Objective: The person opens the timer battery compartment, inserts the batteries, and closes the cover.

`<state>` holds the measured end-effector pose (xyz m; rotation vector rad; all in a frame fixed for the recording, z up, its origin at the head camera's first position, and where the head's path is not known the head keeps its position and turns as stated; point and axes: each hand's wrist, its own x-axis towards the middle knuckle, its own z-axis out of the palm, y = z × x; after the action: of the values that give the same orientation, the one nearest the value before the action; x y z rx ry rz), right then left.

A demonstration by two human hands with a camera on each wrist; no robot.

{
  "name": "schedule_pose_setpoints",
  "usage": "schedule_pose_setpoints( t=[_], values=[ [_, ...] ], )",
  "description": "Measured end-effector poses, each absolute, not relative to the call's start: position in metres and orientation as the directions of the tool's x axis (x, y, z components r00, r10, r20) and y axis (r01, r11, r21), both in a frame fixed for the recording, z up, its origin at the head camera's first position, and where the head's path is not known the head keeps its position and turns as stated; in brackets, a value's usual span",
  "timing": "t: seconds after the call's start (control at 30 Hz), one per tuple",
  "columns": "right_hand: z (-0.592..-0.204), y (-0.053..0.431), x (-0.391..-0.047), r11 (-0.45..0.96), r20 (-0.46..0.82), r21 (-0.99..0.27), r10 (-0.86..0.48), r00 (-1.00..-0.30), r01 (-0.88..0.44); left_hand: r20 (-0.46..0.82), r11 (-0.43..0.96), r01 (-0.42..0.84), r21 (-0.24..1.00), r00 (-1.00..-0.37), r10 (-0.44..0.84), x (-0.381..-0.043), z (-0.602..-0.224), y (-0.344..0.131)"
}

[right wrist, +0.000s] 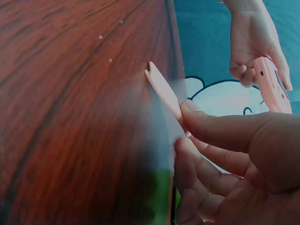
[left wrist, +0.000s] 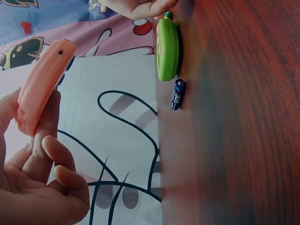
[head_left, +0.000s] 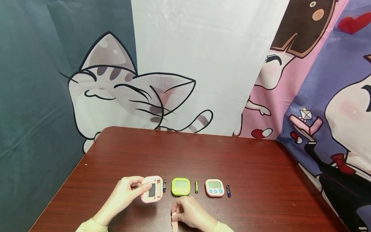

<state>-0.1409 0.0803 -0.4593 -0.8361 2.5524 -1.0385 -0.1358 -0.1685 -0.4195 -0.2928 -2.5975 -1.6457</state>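
Observation:
My left hand [head_left: 126, 191] grips a pink digital timer [head_left: 152, 190] by its left edge, thumb across the back. The timer's back faces up, and its battery compartment lies uncovered. In the left wrist view the timer's smooth pink edge [left wrist: 44, 86] shows, held up by the fingers. Between thumb and fingers, my right hand [head_left: 191, 211] pinches a narrow pink battery cover [head_left: 174, 222] near the table's front. A small notch marks the far end of this cover [right wrist: 164, 89] in the right wrist view. Just right of the held timer lies a dark blue battery [head_left: 164, 186].
A green timer [head_left: 181, 187] rests face up mid-table, with a green battery [head_left: 196, 187] beside it. Farther right are a pink-and-white timer [head_left: 214, 188] with blue buttons and another dark blue battery [head_left: 228, 191]. A cartoon-printed curtain [head_left: 208, 64] hangs behind the brown table [head_left: 261, 167].

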Motion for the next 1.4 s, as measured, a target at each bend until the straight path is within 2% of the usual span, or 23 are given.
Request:
schedule_pose_setpoints(
  t=[0.33,0.7,1.13,1.23,1.4],
  values=[
    [-0.4634,0.0810,-0.1397,0.597,0.000,-0.662,-0.605,-0.796,-0.454,0.145,0.408,0.189,0.893,-0.980,0.138,-0.1358,-0.4201,-0.1684],
    [-0.4678,0.0819,-0.1382,0.549,0.005,-0.706,-0.627,-0.779,-0.447,0.145,0.408,0.192,0.892,-0.979,0.145,-0.1352,-0.4229,-0.1671],
    [-0.4645,0.0813,-0.1384,0.536,0.029,-0.698,-0.641,-0.767,-0.475,0.153,0.408,0.202,0.890,-0.977,0.150,-0.1359,-0.4216,-0.1685],
    [-0.4630,0.0814,-0.1406,0.529,0.061,-0.691,-0.637,-0.769,-0.493,0.152,0.396,0.201,0.896,-0.977,0.150,-0.1359,-0.4212,-0.1688],
    [-0.4597,0.0801,-0.1470,0.511,0.191,-0.632,-0.626,-0.756,-0.583,0.162,0.393,0.211,0.895,-0.975,0.153,-0.1361,-0.4192,-0.1692]
  ],
)
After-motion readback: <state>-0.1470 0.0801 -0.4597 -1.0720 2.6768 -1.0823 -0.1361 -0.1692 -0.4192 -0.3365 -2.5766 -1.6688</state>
